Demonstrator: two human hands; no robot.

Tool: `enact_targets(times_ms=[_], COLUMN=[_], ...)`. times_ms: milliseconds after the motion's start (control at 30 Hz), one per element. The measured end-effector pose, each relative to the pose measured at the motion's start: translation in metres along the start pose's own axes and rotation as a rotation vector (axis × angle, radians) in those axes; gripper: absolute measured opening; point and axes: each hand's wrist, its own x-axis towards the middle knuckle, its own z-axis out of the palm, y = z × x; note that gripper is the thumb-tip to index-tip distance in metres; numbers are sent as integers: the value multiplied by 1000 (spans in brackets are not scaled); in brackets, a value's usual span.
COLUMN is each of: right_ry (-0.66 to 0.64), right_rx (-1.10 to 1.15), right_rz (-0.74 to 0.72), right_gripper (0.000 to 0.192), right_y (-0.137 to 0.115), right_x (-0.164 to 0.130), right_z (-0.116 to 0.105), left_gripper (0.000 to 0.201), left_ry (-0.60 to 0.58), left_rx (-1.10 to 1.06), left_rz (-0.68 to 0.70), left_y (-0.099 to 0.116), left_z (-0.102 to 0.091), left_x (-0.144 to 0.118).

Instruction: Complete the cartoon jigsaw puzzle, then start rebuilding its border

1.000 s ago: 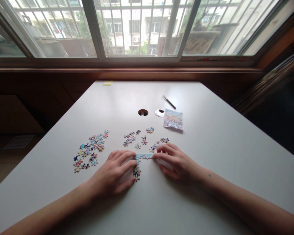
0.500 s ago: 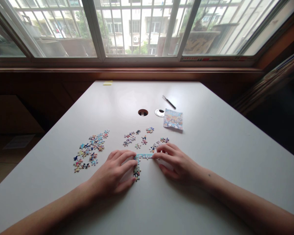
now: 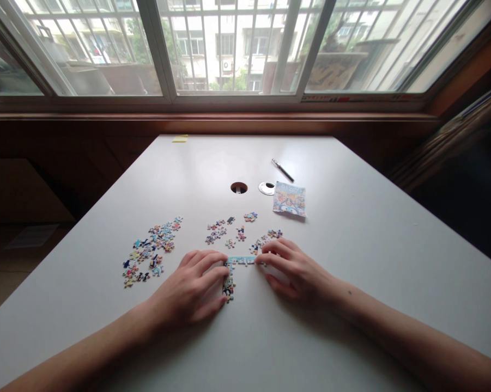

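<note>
Joined jigsaw puzzle pieces (image 3: 242, 261) lie flat on the white table as a corner shape, with a light blue top row and a column running down its left side. My left hand (image 3: 198, 283) holds the column's outer edge, fingertips at the top corner and thumb near the bottom. At the top row's right end, my right hand (image 3: 288, 269) has its fingers bent over a puzzle piece, which they mostly hide; its thumb is lower, apart from the row. Behind the right fingers sit loose puzzle pieces (image 3: 274, 234), partly covered.
A large spread of loose pieces (image 3: 151, 250) lies left of my left hand. Smaller groups of pieces (image 3: 216, 231) are beyond the corner shape. Farther back are a picture packet (image 3: 289, 199), a pen (image 3: 283, 170), a round cover (image 3: 265, 188) and a cable hole (image 3: 238, 188).
My right index fingertip has shifted very slightly right along the top row's end. My left hand and the puzzle pieces stay where they were.
</note>
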Motion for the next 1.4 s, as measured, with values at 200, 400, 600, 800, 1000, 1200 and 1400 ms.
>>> enact_targets(times_ms=[200, 400, 600, 800, 1000, 1200, 1400], right_ry=[14, 19, 18, 21, 22, 37, 40], right_rx=[12, 32, 35, 31, 49, 56, 59], right_rz=[-4, 13, 18, 19, 19, 19, 11], right_gripper=[35, 35, 36, 35, 34, 34, 34], right_y=[1, 1, 1, 1, 1, 2, 3], right_x=[0, -1, 0, -2, 0, 0, 0], right_z=[1, 2, 3, 2, 1, 4, 4], left_gripper=[30, 54, 43, 35, 49, 56, 29], left_ry=[11, -61, -18, 75, 106, 26, 96], left_rx=[2, 204, 175, 85, 46, 181, 206], left_rz=[-38, -144, -198, -179, -223, -255, -279], left_y=[-3, -11, -14, -16, -20, -28, -35], left_z=[0, -2, -4, 0, 1, -4, -19], left_x=[0, 1, 1, -1, 4, 16, 2])
